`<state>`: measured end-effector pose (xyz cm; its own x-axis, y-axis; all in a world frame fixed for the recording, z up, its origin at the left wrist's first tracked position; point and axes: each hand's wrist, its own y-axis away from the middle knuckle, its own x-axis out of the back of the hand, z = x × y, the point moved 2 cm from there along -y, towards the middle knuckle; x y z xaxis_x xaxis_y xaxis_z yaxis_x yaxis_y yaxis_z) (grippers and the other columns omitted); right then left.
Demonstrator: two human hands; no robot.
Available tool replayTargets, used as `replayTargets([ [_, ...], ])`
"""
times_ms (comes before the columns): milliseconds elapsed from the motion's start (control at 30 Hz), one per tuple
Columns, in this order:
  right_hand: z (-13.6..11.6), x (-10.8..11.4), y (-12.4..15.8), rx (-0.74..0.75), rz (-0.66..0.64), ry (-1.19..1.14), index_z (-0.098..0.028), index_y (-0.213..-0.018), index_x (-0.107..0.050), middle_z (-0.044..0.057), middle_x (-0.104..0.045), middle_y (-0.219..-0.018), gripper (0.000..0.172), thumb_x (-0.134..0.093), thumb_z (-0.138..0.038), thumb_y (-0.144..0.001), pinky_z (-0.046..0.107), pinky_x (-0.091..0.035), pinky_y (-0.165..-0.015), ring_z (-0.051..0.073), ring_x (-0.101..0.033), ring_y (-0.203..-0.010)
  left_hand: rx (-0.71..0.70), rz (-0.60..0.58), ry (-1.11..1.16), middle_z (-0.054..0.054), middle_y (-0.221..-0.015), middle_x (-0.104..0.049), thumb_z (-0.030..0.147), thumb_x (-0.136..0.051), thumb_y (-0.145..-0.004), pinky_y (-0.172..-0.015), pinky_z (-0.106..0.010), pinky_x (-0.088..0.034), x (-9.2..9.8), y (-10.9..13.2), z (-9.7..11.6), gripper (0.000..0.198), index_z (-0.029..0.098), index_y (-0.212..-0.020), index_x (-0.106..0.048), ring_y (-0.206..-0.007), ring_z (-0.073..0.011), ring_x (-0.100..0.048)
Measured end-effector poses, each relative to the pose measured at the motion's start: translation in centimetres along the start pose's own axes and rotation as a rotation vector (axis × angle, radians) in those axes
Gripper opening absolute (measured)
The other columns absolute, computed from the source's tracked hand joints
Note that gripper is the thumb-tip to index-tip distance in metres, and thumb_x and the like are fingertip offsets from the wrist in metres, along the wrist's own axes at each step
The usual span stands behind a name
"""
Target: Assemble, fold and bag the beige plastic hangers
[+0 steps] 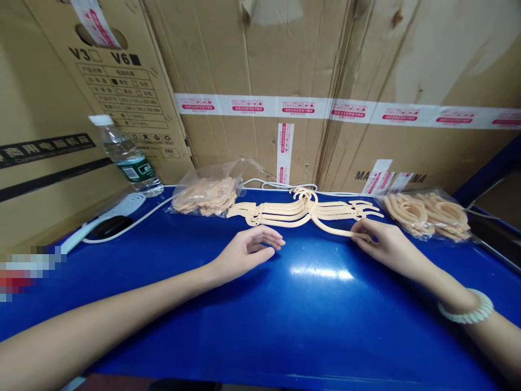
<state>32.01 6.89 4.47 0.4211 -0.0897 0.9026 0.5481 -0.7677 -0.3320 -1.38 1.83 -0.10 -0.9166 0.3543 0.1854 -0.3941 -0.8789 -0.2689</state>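
Observation:
My right hand (385,244) pinches the right end of a beige curved plastic strip (331,231), a slender piece that bends up to the left. The strip's upper part overlaps a row of similar beige slotted pieces (280,214), laid side by side with several hook-like curves (303,194) at their middle. Whether the strip is joined to them I cannot tell. My left hand (248,250) hovers over the blue table (260,336), in front of the row. Its fingers are loosely bent, the thumb apart, with nothing in them.
A clear bag of beige flat pieces (205,195) lies at the back left, another bag of curved pieces (427,214) at the right. A water bottle (130,160), black mouse (109,227) and white cable (134,228) are on the left. Cardboard boxes (252,146) wall the back.

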Motion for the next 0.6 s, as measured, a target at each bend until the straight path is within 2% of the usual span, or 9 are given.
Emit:
replayTargets([
  [233, -0.1, 0.5, 0.3, -0.027, 0.143, -0.146, -0.021, -0.091, -0.062, 0.006, -0.07, -0.084, 0.023, -0.058, -0.044, -0.095, 0.035, -0.056, -0.065, 0.021, -0.067, -0.071, 0.067, 0.055, -0.011, -0.01, -0.107, -0.075, 0.02, -0.065, -0.087, -0.089, -0.04, -0.06, 0.4, -0.5, -0.5, 0.017, 0.015, -0.104, -0.066, -0.099, -0.0207, -0.072],
  [367, -0.2, 1.2, 0.4, -0.046, 0.261, -0.132, -0.022, -0.099, -0.064, 0.007, -0.072, -0.089, 0.024, -0.061, -0.045, -0.094, 0.036, -0.058, -0.068, 0.022, -0.069, -0.077, 0.127, 0.079, 0.064, -0.013, -0.118, -0.072, 0.018, -0.067, -0.084, -0.09, -0.042, -0.06, 0.6, -0.7, -0.7, 0.028, 0.015, -0.112, -0.063, -0.102, -0.0222, -0.072],
  [500, -0.5, 1.7, 0.5, -0.029, 0.326, -0.085, -0.022, -0.105, -0.067, 0.007, -0.073, -0.094, 0.025, -0.061, -0.044, -0.093, 0.036, -0.059, -0.068, 0.023, -0.069, -0.077, 0.159, 0.24, 0.201, -0.019, -0.139, -0.057, 0.018, -0.065, -0.087, -0.089, -0.041, -0.061, 0.9, -0.7, -1.0, 0.055, 0.02, -0.137, -0.045, -0.102, -0.022, -0.073],
  [600, -1.1, 1.7, 0.4, 0.015, 0.296, -0.044, -0.022, -0.106, -0.068, 0.007, -0.073, -0.091, 0.025, -0.059, -0.042, -0.095, 0.034, -0.056, -0.061, 0.022, -0.068, -0.073, 0.133, 0.31, 0.229, -0.019, -0.147, -0.048, 0.021, -0.064, -0.09, -0.089, -0.041, -0.062, 0.9, -0.6, -1.2, 0.06, 0.026, -0.142, -0.035, -0.102, -0.0219, -0.073],
])
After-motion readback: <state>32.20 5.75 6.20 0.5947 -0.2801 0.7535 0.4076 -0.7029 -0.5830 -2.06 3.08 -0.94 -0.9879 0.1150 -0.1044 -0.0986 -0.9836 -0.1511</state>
